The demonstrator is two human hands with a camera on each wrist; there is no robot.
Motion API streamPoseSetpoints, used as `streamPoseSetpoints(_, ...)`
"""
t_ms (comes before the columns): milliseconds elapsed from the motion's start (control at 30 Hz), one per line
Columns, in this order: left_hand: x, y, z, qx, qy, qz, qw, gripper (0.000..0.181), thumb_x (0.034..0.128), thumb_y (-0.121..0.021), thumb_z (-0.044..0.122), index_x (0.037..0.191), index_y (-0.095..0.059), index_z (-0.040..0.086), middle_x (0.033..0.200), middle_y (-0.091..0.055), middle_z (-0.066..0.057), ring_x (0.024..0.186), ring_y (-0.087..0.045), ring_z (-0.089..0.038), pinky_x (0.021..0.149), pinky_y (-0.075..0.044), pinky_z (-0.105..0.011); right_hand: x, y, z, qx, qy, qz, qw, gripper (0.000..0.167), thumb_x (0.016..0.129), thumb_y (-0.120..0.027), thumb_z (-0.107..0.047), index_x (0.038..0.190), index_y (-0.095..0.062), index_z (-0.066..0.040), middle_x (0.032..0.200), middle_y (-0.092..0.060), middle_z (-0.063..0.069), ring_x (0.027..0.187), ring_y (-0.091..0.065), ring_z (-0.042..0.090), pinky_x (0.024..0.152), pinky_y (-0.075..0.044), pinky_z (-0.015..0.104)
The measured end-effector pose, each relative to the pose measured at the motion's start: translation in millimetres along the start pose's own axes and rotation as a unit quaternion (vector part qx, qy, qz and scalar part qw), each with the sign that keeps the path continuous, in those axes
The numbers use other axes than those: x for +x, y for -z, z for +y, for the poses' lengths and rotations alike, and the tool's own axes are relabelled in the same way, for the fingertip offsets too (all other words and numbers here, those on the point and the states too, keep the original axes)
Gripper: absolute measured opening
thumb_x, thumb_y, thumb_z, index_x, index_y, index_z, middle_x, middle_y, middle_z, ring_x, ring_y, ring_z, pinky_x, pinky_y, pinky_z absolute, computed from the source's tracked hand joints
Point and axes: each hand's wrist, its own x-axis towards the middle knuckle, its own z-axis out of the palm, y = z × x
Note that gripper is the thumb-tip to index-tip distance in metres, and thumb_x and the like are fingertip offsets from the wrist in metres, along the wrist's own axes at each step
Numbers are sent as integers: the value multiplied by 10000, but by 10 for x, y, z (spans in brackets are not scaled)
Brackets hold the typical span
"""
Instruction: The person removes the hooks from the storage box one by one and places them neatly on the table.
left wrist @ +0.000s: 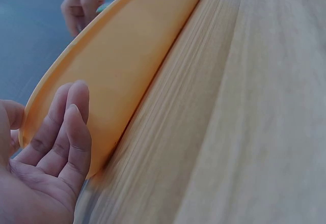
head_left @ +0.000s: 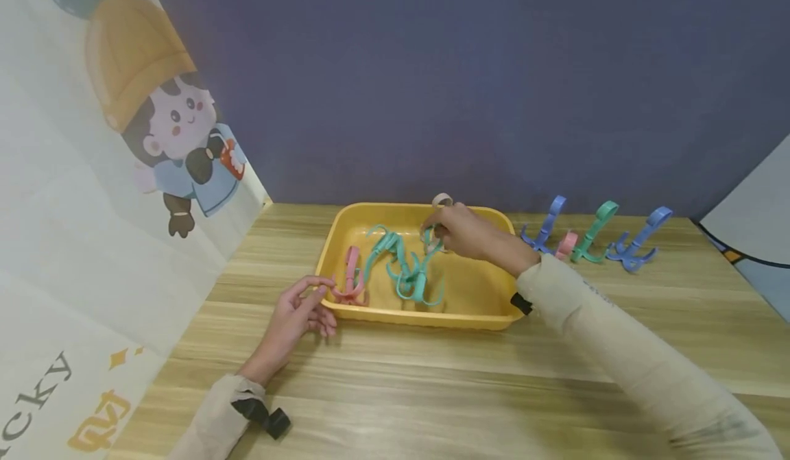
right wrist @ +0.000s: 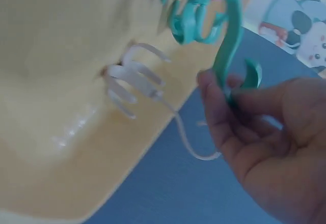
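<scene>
My right hand (head_left: pixel 463 232) is over the back right of a yellow basin (head_left: pixel 459 319). It pinches the curved end of a green plastic multi-prong hook (right wrist: pixel 233 30). A white hook (right wrist: pixel 135 77) leans on the basin wall beside that hand, its curved top above the rim. Several green hooks (head_left: pixel 420 286) lie together mid-basin; whether they are tangled with the held one, I cannot tell. In the left part is a pink hook (head_left: pixel 351 268). At the front left corner my left hand (head_left: pixel 300 312) holds the basin rim between thumb and index finger, other fingers loosely bent outside.
Right of the basin stand a blue hook (head_left: pixel 546 225), a small pink hook (head_left: pixel 566 245), a green hook (head_left: pixel 596 230) and another blue hook (head_left: pixel 642 239). A dark blue panel (head_left: pixel 469 90) rises behind the wooden table (head_left: pixel 395 391), and a printed white curtain (head_left: pixel 55 206) hangs at left.
</scene>
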Motion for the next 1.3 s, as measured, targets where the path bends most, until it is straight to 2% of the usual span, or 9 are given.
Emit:
streamPoseSetpoints(100, -6, 5, 0, -6, 0, -2, 10000, 375, 1065, -500, 232, 1279, -513, -75, 667, -691, -125, 543, -678, -244, 485, -560, -298, 6, -79, 65, 70, 497, -415, 9979, 286, 953, -538, 126, 1110, -732, -15, 1077, -722, 141, 740, -661, 183, 631, -506, 271)
streamPoseSetpoints(233, -6, -7, 4, -15, 0, -2, 10000, 375, 1066, -497, 222, 1285, -502, -83, 666, -689, -130, 541, -677, -246, 484, -560, -300, 1, -131, 90, 118, 774, -540, 9955, 339, 925, -508, 164, 968, -769, -48, 978, -744, 93, 751, -677, 169, 657, -551, 264)
streamPoseSetpoints(400, -4, -25, 14, -5, -7, -15, 10000, 360, 1074, -470, 183, 1293, -482, -102, 666, -689, -124, 540, -675, -243, 485, -557, -296, -27, -65, 90, 368, 735, -496, 9954, 427, 891, -455, 199, 915, -773, -84, 959, -748, 60, 810, -677, 177, 695, -535, 291)
streamPoseSetpoints(567, -1, -35, 14, -1, 2, -35, 10000, 342, 1076, -462, 174, 1291, -491, -91, 669, -690, -116, 545, -674, -234, 488, -557, -293, -123, 110, 44, 343, 579, -339, 9972, 359, 914, -525, 153, 1002, -784, -80, 1007, -750, 55, 691, -631, 173, 623, -455, 268)
streamPoseSetpoints(633, 0, -37, 11, -7, 0, -40, 10000, 340, 1076, -464, 178, 1287, -497, -86, 669, -690, -114, 545, -674, -231, 488, -556, -290, -196, 168, 19, 280, 426, -320, 9982, 308, 929, -576, 104, 1035, -783, -98, 1031, -748, 46, 562, -511, 128, 566, -407, 257)
streamPoseSetpoints(833, 3, -40, 0, 1, -9, -54, 10000, 344, 1075, -472, 206, 1276, -508, -71, 666, -689, -114, 544, -673, -230, 486, -556, -291, -544, 290, -70, 153, 81, -329, 9993, 241, 935, -653, 16, 1120, -761, -94, 1068, -745, 46, 625, -576, 66, 588, -499, 255)
streamPoseSetpoints(933, 1, -35, -5, 16, -5, -50, 10000, 383, 1071, -485, 239, 1276, -496, -84, 670, -689, -119, 547, -674, -234, 487, -559, -296, -746, 327, -91, 132, -37, -186, 9997, 243, 928, -673, 6, 1150, -742, -66, 1082, -741, 71, 787, -682, 97, 675, -573, 274)
streamPoseSetpoints(1100, -9, -12, -13, 31, 23, -31, 10000, 424, 1063, -502, 269, 1271, -482, -100, 672, -689, -131, 548, -674, -245, 491, -562, -301, -1018, 301, -98, -215, -235, 243, 9992, 245, 931, -693, -48, 1173, -723, -61, 1087, -727, 75, 830, -683, 128, 689, -576, 298)
streamPoseSetpoints(1300, -4, 9, -25, 5, 16, -64, 10000, 422, 1064, -502, 265, 1270, -478, -102, 677, -690, -137, 552, -676, -251, 495, -563, -303, -1191, 132, -70, -647, -413, 992, 9921, 278, 951, -701, -255, 1157, -720, -69, 1105, -710, 90, 939, -688, 255, 844, -550, 510)
